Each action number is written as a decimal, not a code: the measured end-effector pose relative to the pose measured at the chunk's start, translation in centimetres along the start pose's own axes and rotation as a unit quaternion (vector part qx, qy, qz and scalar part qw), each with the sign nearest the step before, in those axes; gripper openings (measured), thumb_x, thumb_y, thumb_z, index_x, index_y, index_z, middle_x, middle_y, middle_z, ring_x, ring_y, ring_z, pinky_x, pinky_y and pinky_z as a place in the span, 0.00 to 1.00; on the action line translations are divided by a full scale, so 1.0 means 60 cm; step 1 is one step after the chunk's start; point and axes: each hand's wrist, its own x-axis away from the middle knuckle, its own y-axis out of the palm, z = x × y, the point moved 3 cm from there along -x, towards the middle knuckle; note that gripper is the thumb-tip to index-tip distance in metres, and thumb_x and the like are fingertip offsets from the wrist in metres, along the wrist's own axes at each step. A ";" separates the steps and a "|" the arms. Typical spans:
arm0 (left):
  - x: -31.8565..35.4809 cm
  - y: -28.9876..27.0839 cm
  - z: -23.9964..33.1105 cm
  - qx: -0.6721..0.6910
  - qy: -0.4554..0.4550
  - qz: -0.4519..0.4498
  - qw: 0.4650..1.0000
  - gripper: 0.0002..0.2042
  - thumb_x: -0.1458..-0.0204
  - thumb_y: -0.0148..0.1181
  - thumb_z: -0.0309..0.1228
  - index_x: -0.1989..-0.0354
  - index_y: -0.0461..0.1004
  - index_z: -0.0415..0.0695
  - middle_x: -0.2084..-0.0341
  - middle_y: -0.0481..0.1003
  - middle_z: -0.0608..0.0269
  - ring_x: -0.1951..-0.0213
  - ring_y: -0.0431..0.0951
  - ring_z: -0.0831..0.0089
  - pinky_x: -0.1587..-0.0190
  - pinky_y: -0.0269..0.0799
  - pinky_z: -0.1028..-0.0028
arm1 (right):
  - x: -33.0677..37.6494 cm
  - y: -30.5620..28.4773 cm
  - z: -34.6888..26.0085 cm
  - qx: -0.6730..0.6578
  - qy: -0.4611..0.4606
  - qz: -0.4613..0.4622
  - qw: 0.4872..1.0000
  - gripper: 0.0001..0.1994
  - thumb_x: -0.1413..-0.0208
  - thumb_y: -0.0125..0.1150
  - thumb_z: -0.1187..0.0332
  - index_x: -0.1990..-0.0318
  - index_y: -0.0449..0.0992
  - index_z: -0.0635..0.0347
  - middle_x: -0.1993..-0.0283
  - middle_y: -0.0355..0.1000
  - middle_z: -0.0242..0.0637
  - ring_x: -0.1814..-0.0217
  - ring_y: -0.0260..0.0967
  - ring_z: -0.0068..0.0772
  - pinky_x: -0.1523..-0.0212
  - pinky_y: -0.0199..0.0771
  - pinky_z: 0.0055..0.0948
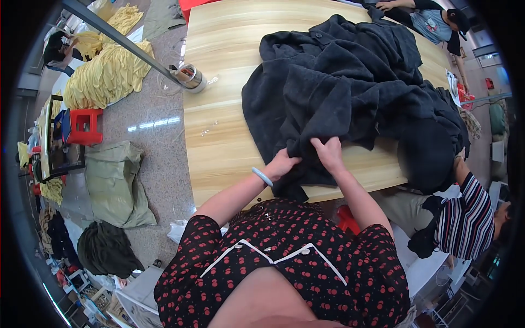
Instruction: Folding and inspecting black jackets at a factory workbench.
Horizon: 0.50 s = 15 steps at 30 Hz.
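On wooden table [229, 109], hands (both) gripping fuzzy dark garment [339, 87]

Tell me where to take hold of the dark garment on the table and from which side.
Probably grip the dark garment at its near hem, from the table's near edge. That edge hangs toward the person, where the left hand and right hand already pinch it; the rest lies bunched farther back.

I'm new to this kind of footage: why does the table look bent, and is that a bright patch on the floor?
Head view: the fisheye lens bows the wooden table edges and blacks out the corners; glare streaks the polished floor left of the table; the dark garment swallows fold detail, yet the left hand and right hand look sharp.
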 end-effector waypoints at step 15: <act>0.064 -0.046 0.100 -0.452 0.019 -0.057 0.890 0.18 0.59 0.58 0.41 0.67 0.71 0.36 0.72 0.73 0.45 0.67 0.72 0.51 0.61 0.67 0.64 | 0.063 -0.019 -0.062 -0.031 -0.091 -0.230 0.968 0.25 0.60 0.58 0.68 0.52 0.64 0.70 0.54 0.67 0.49 0.50 0.64 0.39 0.51 0.62 0.28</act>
